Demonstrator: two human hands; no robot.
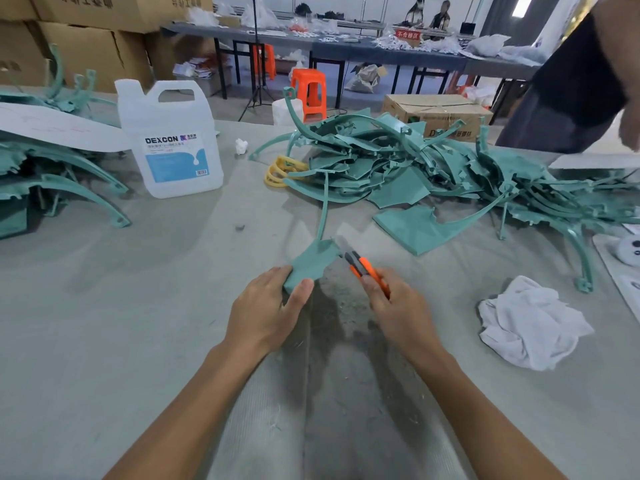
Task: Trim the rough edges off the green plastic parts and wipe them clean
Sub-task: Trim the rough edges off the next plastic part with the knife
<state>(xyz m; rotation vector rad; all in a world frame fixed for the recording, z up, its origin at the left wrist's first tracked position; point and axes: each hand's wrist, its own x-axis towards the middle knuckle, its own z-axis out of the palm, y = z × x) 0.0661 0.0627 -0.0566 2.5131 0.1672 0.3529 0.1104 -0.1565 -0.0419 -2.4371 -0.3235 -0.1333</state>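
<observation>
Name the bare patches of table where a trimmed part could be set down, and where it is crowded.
Free: the wide stretch of table between the jug and the left hand; a narrower strip between the right hand and the cloth. Crowded: the green pile behind the hands, running right, and the stack at the far left.

Both bare forearms extend forward from the lower edge and converge toward the centre. The left hand (266, 306) pinches a green part (312, 260) between thumb and fingers. The right hand (398, 306), fingers curled, grips a knife (361, 265) with the blade angled toward the left hand.
</observation>
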